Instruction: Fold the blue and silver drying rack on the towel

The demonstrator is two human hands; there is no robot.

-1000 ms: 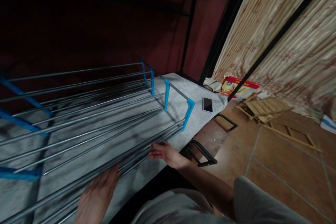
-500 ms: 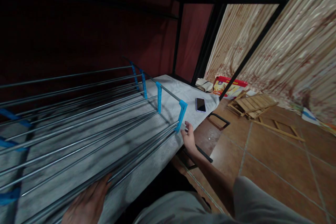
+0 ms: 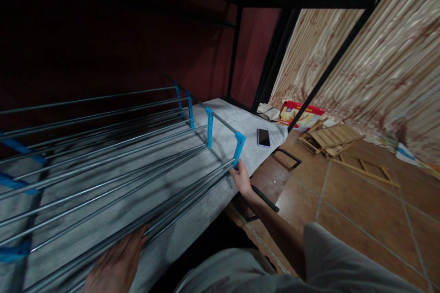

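Observation:
A shoe rack point(image 3: 147, 165) of grey metal tubes with blue plastic brackets lies across a grey cloth-covered surface point(image 3: 233, 119). Its near right corner has a blue bracket point(image 3: 239, 146). My right hand point(image 3: 242, 178) is closed at the lower end of that bracket, where the front tubes meet it; its fingertips are partly hidden. Lower left, my left hand point(image 3: 115, 261) is laid over the front tubes with its fingers curved around them. Further blue brackets point(image 3: 15, 249) show at the left edge.
A phone point(image 3: 263, 138) lies on the cloth right of the rack. Black metal frame bars point(image 3: 330, 73) rise around the surface. On the tiled floor point(image 3: 360, 219) are folded wooden slats point(image 3: 337, 138) and a red box point(image 3: 302, 114). A patterned curtain point(image 3: 378, 64) hangs behind.
My right hand has moved left and closed on the rack's corner by the blue bracket; before, it was open just beside it. The left hand stays on the front tubes.

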